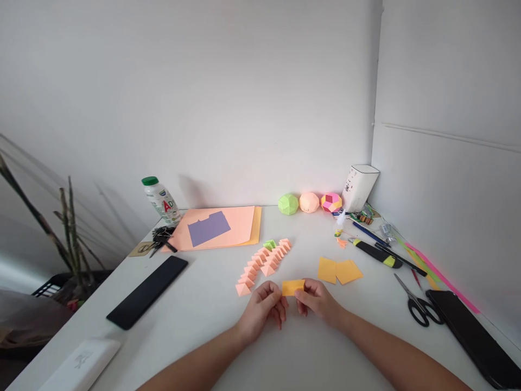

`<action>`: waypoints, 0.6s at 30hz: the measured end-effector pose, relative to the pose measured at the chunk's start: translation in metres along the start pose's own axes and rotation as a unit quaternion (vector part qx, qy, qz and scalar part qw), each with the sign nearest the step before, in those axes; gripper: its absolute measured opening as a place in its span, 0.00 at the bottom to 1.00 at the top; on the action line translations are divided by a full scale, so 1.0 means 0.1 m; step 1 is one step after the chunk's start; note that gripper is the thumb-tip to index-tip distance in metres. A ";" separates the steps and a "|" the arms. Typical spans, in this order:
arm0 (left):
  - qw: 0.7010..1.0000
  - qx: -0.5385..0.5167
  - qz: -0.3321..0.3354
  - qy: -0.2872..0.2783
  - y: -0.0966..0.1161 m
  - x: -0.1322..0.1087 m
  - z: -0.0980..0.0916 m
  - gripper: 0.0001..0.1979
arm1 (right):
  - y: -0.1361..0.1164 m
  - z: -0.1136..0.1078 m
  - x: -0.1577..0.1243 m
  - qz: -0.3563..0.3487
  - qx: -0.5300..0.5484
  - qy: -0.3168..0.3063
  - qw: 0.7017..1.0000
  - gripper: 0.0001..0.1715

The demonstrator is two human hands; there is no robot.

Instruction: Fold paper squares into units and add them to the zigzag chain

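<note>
A small yellow-orange paper (292,288), a narrow rectangle that looks folded, is held up between my two hands just above the desk. My left hand (264,305) pinches its left end between thumb and fingers. At the other end, my right hand (319,298) grips it, thumb in front. Beyond my left hand stand two rows of folded peach paper pieces (252,265), with a few green folded pieces (269,245) at the far end. Two yellow-orange paper squares (326,270) lie flat past my right hand, slightly overlapping.
Scissors (419,304), a utility knife (376,253) and a black phone-like slab (468,331) lie right. Paper balls (309,202) line the wall. Left are peach sheets (240,222), a bottle (163,201), keys (163,238), a black slab (147,292) and a white box (81,364).
</note>
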State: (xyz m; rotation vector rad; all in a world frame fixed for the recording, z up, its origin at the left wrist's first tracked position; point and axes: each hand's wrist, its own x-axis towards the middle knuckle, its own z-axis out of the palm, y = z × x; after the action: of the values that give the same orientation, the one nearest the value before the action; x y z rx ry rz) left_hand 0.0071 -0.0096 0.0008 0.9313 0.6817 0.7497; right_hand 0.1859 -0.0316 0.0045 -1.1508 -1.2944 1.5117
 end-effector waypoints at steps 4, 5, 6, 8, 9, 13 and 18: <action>1.000 0.003 0.019 0.010 0.01 0.00 0.01 0.16 | 0.03 -0.01 0.01 0.003 -0.024 -0.010 1.000 0.15; 1.000 0.003 0.017 0.010 0.01 0.01 0.01 0.17 | 0.04 -0.01 0.00 0.004 -0.034 -0.012 0.999 0.16; 1.000 0.000 0.015 0.012 0.00 0.01 0.01 0.17 | 0.04 0.00 -0.01 0.000 -0.044 -0.011 0.999 0.17; 1.000 -0.010 0.014 0.020 0.00 0.03 0.00 0.17 | 0.05 0.01 -0.03 -0.028 -0.061 0.004 0.998 0.17; 0.999 -0.015 0.014 0.024 -0.01 0.03 0.00 0.17 | 0.06 0.02 -0.05 -0.052 -0.071 0.017 0.996 0.17; 0.999 -0.026 0.013 0.022 -0.02 0.05 -0.01 0.15 | 0.11 0.04 -0.08 -0.203 -0.138 0.041 0.969 0.05; 1.000 -0.015 0.010 -0.004 -0.02 0.05 -0.04 0.13 | 0.16 0.05 -0.05 -0.267 -0.228 0.050 0.935 0.17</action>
State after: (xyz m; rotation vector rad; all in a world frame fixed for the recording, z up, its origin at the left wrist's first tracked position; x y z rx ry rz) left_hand 0.0077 -0.0044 -0.0038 0.9136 0.6532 0.7716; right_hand 0.1824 -0.0400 -0.0104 -1.0156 -1.7661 0.7649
